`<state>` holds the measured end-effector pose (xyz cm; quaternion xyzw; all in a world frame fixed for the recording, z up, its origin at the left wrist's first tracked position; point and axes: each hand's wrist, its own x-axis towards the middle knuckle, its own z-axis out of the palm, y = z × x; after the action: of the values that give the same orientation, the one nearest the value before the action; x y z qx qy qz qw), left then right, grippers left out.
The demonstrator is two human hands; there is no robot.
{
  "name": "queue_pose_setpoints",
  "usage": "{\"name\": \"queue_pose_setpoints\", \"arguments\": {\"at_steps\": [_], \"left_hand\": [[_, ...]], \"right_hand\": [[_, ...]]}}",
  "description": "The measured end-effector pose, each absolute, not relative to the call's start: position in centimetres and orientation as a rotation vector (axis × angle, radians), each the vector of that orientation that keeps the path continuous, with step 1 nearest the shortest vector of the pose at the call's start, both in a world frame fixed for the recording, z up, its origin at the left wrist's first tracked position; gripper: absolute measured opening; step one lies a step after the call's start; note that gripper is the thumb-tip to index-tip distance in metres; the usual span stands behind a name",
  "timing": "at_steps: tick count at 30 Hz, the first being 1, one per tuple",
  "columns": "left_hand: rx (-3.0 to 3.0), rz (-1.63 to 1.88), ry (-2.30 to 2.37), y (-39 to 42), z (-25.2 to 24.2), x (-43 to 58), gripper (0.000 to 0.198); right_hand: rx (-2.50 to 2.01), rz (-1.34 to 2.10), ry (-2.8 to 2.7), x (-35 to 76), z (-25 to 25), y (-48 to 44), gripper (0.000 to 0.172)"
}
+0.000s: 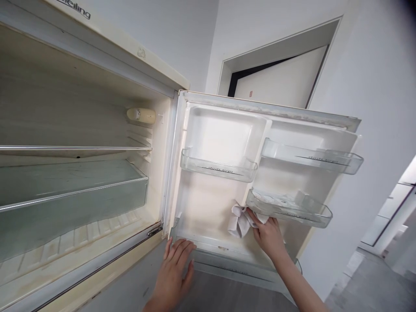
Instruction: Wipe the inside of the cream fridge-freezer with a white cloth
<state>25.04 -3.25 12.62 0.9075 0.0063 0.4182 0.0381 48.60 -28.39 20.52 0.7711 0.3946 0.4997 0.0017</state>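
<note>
My right hand (pixel 268 236) is closed on a crumpled white cloth (pixel 239 223), just below the lower right clear bin (pixel 289 208) of the open fridge door. Part of the cloth hangs left of the fingers against the door's inner panel (pixel 208 203). Down at the door's lower left corner, my left hand (pixel 175 268) has its fingers over the end of the bottom door bin (pixel 230 268), thumb held apart. Nothing shows in that hand. Whitish bits or residue lie in the lower right bin.
On the left is the fridge compartment with a glass shelf (pixel 74 148), a translucent drawer (pixel 81 208) and a lamp cover (pixel 141 115). Two more clear bins, one left (pixel 217 169) and one upper right (pixel 312 157), stick out from the door. Behind it are a wall and a doorway.
</note>
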Motion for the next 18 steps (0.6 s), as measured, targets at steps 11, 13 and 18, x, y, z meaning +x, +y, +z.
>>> {"name": "queue_pose_setpoints", "arguments": {"at_steps": [11,13,18], "left_hand": [[2.744,1.314,0.027,-3.2,12.7,24.9,0.042],[2.744,1.313,0.026,-3.2,12.9,24.8,0.042],[2.745,1.277,0.020,-3.2,12.8,24.8,0.049]], "right_hand": [[2.206,1.082,2.002,46.9,20.2,-25.4,0.052],[2.238,1.109,2.001,46.9,20.3,-25.5,0.053],[2.424,1.304,1.733,47.4,20.9,-27.3,0.057]]}}
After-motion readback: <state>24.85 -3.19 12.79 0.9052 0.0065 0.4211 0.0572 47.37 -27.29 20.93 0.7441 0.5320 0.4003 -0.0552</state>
